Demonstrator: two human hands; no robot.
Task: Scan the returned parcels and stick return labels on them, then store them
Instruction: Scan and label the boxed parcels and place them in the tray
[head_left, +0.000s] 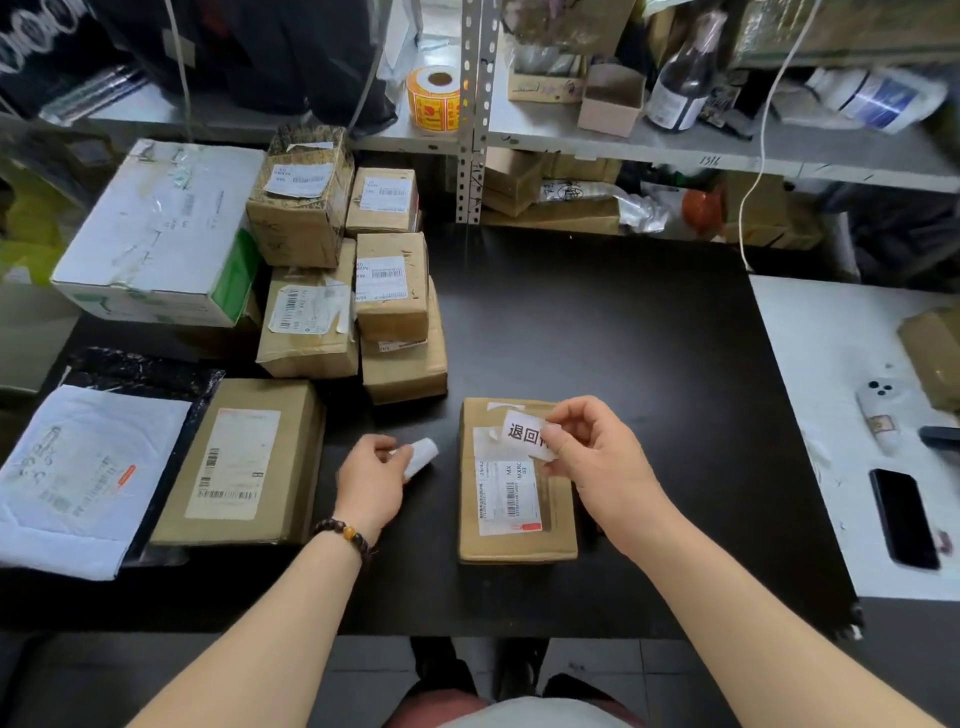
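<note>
Black table (597, 322), parcel (517, 540) near front edge. Right hand (587, 452) pinches return label (524, 434) over it; left hand (371, 480) grips label backing (422, 456). Label flimsy, sticky: hold by edge.

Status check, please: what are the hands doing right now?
Right hand pinches return label above parcel. Left hand holds white roll. Nothing in the way.

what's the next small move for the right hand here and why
Probably lower the return label and press it flat onto the parcel. The right hand pinches it just over the parcel's far end, above the shipping label, seemingly not yet stuck down. The left hand holds a curled white paper strip, off the parcel.
</note>
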